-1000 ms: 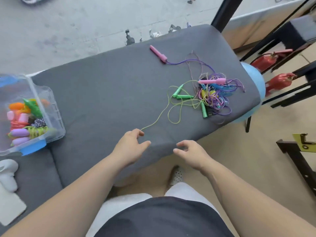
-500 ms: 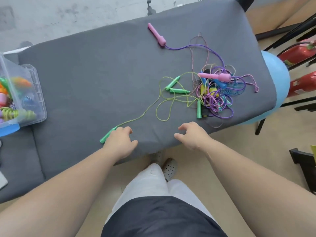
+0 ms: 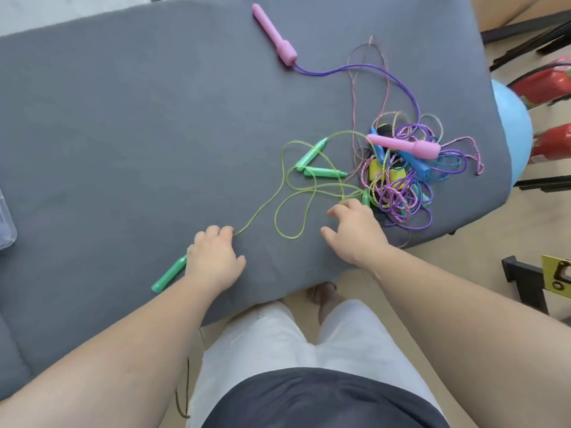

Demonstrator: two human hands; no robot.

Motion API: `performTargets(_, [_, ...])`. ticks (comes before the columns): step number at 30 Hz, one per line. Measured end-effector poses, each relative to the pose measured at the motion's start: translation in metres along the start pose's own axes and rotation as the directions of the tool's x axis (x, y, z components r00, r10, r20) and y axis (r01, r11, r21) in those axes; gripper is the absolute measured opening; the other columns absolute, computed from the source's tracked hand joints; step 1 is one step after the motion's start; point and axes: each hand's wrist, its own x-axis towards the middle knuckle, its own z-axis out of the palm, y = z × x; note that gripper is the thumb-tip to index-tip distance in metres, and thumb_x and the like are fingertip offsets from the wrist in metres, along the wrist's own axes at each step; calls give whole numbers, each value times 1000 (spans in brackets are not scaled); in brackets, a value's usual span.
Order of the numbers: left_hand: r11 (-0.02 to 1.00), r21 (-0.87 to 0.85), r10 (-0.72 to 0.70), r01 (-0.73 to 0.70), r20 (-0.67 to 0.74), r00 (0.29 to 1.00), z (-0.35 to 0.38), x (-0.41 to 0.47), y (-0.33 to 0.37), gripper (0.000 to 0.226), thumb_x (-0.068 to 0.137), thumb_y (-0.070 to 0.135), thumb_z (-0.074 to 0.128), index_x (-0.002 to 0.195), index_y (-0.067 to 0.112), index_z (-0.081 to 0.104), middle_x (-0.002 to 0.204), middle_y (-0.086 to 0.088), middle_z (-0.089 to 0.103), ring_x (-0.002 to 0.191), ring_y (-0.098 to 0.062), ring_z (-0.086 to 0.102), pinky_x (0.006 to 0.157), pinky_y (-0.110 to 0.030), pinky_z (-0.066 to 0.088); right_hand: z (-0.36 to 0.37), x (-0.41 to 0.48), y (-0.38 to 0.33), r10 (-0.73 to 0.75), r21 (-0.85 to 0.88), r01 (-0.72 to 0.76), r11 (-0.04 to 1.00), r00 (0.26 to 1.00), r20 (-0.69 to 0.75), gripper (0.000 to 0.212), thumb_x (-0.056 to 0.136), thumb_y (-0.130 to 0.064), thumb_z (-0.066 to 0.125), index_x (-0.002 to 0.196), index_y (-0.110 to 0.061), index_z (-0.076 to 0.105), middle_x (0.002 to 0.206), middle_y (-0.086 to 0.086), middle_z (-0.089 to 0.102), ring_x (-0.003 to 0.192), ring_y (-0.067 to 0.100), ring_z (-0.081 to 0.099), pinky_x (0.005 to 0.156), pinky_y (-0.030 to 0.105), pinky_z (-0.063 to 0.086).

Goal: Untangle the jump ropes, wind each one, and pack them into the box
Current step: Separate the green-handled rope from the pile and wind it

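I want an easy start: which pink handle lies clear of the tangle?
The far pink handle, alone on the grey cushion; the other pink handle rests atop the tangle.

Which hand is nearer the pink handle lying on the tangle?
Right. The right hand is at the near edge of the tangle, just below-left of the pink handle; the left hand is farther left, holding a green handle.
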Motion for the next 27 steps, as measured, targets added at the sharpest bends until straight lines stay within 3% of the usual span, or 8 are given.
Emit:
performTargets(8, [992,126,-24,29,-41,999,6,48,-2,6,98,20,50,101,18,55,99,-1,51,89,-24,43,73,-35,39,-29,79,-29,-173,-171,148,974,974,-143,50,89,-42,59,136,-25,52,146,6,38,133,30,35,109,44,34])
performTargets(12, [951,-308,-57,22,-104,993,-8,46,6,9,103,21,43,95,17,44,82,-5,58,78,-30,53,66,-40,43,-35,112,-32,-82,-227,67,972,995,-58,68,91,-46,57,152,-35,28,164,10,13,150,32,12,118,48,20])
performTargets(14, [853,-521,-44,-41,-150,988,-25,38,10,10,104,22,43,94,19,41,73,-3,55,67,-27,50,61,-40,42,-35,124,-31,9,-194,1,981,999,49,70,92,-47,54,154,-39,23,162,9,16,150,32,14,117,47,21])
performTargets(17, [572,-815,-180,-92,-234,955,-61,31,17,16,103,20,47,88,24,42,68,1,46,58,-20,41,58,-39,41,-33,133,-32,4,-174,5,985,999,53,59,96,-41,50,152,-38,31,150,9,32,139,31,33,111,46,30])
performTargets(20, [300,-942,-320,-152,-250,914,-97,23,24,20,99,22,47,83,33,42,63,6,38,54,-16,32,58,-38,31,-26,126,-40,-63,-96,66,993,998,30,44,99,-34,49,142,-27,49,137,9,44,129,33,42,105,44,36])
performTargets(23, [125,-979,-366,-163,-198,909,-121,12,31,18,102,14,45,87,23,42,60,7,36,49,-13,28,52,-34,29,-19,99,-48,-94,56,95,994,995,-18,29,98,-30,53,122,-21,65,120,6,55,115,30,55,95,38,44])
performTargets(25, [170,-976,-312,-133,-182,932,-131,2,35,10,100,19,51,93,23,47,63,5,38,50,-14,32,55,-35,34,-25,75,-52,-131,160,140,977,989,-65,19,97,-24,54,107,-21,70,105,0,57,102,25,59,83,31,42])
performTargets(27, [330,-939,-200,-95,-168,965,-139,-12,38,16,97,23,59,108,32,52,68,2,43,56,-15,41,61,-34,42,-39,47,-60,-201,274,217,937,976,-85,19,95,-14,55,95,-22,71,93,-6,55,90,22,61,76,27,40])
